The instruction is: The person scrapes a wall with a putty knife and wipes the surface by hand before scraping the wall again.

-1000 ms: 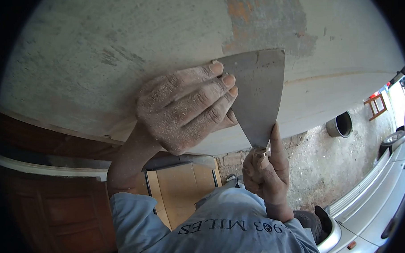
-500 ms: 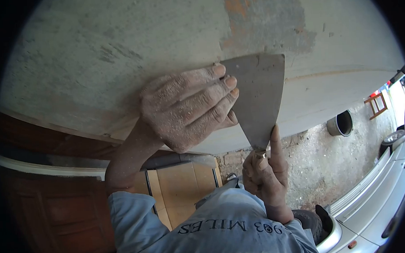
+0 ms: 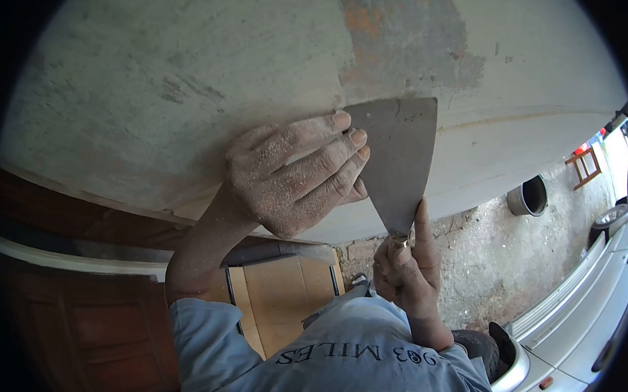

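A wide putty knife (image 3: 404, 151) with a grey, flared blade is held up against the pale wall surface (image 3: 268, 66). My right hand (image 3: 413, 275) is wrapped round its handle below the metal collar, with the index finger stretched up along the blade's right edge. Dust coats my left hand (image 3: 303, 172), which grips the blade's left edge: its fingertips lie on the near face, and the thumb shows only partly beneath them. Just above the blade's straight edge, a rough grey and orange patch (image 3: 412, 40) marks the surface.
A dark bucket (image 3: 528, 196) and a small wooden stool (image 3: 584, 168) stand on the rough floor at right. A silver car (image 3: 588, 311) is at lower right. At lower left are a brown panelled door (image 3: 104, 328) and a tan board (image 3: 283, 294).
The putty knife and both hands have shifted slightly down, away from the rough patch. Both hands keep their hold.
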Demonstrator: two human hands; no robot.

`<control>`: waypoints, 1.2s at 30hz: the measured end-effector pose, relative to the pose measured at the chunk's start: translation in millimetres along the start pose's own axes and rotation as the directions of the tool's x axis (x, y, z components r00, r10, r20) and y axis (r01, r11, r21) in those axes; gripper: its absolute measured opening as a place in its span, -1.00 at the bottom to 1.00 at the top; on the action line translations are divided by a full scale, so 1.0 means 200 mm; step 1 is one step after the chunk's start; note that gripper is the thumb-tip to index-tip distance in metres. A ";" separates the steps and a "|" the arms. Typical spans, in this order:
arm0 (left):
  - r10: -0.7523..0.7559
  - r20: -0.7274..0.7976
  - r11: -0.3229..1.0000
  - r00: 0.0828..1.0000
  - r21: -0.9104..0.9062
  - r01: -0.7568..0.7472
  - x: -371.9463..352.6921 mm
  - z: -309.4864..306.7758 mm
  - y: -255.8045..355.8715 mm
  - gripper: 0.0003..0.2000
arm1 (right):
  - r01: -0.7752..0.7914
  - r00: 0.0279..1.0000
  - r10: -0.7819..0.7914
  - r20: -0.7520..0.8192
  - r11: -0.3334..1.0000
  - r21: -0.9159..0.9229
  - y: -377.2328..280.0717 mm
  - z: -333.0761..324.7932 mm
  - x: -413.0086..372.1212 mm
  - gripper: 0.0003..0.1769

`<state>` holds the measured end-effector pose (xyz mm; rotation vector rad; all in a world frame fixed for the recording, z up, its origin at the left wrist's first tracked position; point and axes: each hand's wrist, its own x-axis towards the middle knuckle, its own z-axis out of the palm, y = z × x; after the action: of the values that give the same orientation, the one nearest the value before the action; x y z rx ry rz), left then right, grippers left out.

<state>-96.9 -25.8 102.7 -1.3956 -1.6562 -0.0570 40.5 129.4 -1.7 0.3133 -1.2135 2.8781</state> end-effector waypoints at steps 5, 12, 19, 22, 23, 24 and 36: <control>-0.009 -0.043 1.000 0.999 0.013 0.009 -0.01 0.01 0.01 -0.80 | 0.006 0.999 -0.007 -0.043 1.000 -0.011 0.02 0.01 0.01 -0.24; 0.006 -0.019 1.000 1.000 0.021 -0.005 0.01 0.00 0.00 -0.81 | -0.006 0.999 0.005 -0.031 1.000 -0.024 0.00 -0.01 0.02 -0.25; 0.018 -0.068 0.999 0.998 0.031 -0.016 -0.02 0.03 -0.01 -0.81 | 0.018 1.000 -0.018 0.007 0.999 -0.051 0.00 -0.01 0.01 -0.28; -0.033 -0.096 0.999 0.995 0.001 0.033 0.00 0.02 0.00 -0.83 | 0.051 0.998 -0.050 0.036 0.998 -0.043 0.01 0.00 0.04 -0.31; -0.063 -0.089 0.998 0.994 -0.022 0.061 0.00 0.01 0.00 -0.83 | 0.063 0.997 -0.062 0.043 0.997 -0.039 0.01 -0.01 0.03 -0.31; -0.030 -0.064 1.000 0.997 0.000 0.030 0.00 0.01 0.00 -0.84 | 0.080 0.995 -0.077 0.055 0.996 -0.036 0.02 -0.02 0.03 -0.31; 0.008 -0.058 0.998 0.998 0.056 -0.005 0.00 -0.01 -0.02 -0.82 | 0.033 0.999 -0.035 -0.037 0.998 -0.050 0.03 0.02 0.04 -0.26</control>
<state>-98.6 -28.0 104.8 -1.3449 -1.5932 -0.0464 33.4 121.7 -2.5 0.2744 -1.2574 2.8071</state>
